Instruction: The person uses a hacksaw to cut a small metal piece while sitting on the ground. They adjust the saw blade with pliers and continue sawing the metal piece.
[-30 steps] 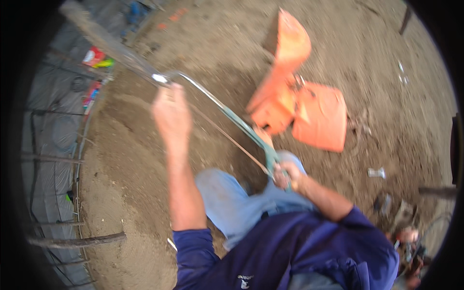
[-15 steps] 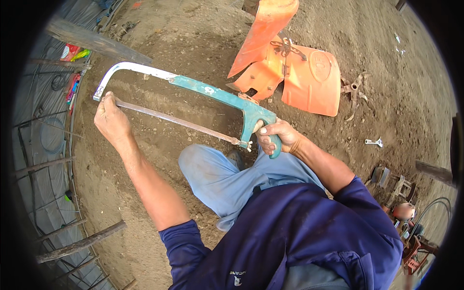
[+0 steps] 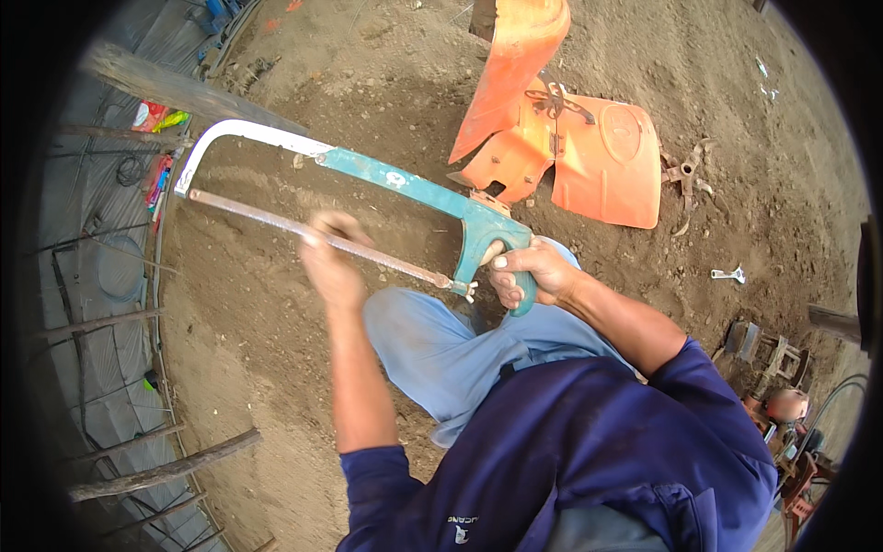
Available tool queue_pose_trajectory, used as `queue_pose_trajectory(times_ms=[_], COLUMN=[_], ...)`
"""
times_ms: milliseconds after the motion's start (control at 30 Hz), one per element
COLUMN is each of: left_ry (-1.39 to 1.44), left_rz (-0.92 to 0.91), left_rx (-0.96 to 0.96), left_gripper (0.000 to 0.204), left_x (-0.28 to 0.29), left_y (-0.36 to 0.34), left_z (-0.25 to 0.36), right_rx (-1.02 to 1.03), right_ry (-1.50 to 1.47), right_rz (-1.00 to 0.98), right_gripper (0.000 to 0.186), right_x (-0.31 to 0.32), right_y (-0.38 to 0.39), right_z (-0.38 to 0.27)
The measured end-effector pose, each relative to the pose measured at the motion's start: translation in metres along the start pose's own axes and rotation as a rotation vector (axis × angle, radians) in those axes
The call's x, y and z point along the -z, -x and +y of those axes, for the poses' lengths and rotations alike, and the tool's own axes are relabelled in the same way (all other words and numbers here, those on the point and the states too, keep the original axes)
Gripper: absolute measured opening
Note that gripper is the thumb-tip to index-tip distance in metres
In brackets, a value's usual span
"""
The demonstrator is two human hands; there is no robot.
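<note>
My right hand (image 3: 533, 274) is wrapped round the green grip of a hacksaw (image 3: 395, 180), whose bow frame is green near the grip and white at the far left curve. A thin, rusty-looking saw blade (image 3: 248, 213) runs below the frame, fixed near a wing nut (image 3: 471, 292) at the grip end. Its left end lies close to the frame's tip, and I cannot tell if it is hooked there. Across the middle of the blade is my left hand (image 3: 335, 267), smeared by motion; whether its fingers close on the blade is unclear.
Beyond the saw lie orange guard panels (image 3: 607, 166) and a bladed metal hub (image 3: 682, 173) on the dirt. A wrench (image 3: 728, 275) rests to the right, above some machinery (image 3: 782, 405). Wooden poles (image 3: 175, 465) and grey sheeting (image 3: 101, 368) line the left side.
My left hand has left the blade's far left end and moved right to its middle. My right hand keeps its hold on the hacksaw grip.
</note>
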State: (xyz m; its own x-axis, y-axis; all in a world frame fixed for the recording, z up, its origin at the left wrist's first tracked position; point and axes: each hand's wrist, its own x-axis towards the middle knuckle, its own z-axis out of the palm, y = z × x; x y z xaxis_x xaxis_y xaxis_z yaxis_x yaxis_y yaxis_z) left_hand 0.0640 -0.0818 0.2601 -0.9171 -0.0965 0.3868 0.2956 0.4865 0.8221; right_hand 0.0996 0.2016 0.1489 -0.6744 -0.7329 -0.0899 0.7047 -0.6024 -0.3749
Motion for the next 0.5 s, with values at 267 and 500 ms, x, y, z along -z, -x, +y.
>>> queue_pose_trajectory(times_ms=[267, 500], left_ry=[0.065, 0.198], left_rz=[-0.179, -0.332], left_rx=[0.022, 0.258], left_gripper=[0.053, 0.044], left_x=[-0.037, -0.031], left_y=[0.084, 0.073], left_z=[0.016, 0.022], right_rx=[0.135, 0.106], right_ry=[0.125, 0.082], right_rz=[-0.005, 0.028], right_gripper=[0.02, 0.019], right_x=[-0.017, -0.02], right_y=[-0.002, -0.003], right_z=[-0.007, -0.007])
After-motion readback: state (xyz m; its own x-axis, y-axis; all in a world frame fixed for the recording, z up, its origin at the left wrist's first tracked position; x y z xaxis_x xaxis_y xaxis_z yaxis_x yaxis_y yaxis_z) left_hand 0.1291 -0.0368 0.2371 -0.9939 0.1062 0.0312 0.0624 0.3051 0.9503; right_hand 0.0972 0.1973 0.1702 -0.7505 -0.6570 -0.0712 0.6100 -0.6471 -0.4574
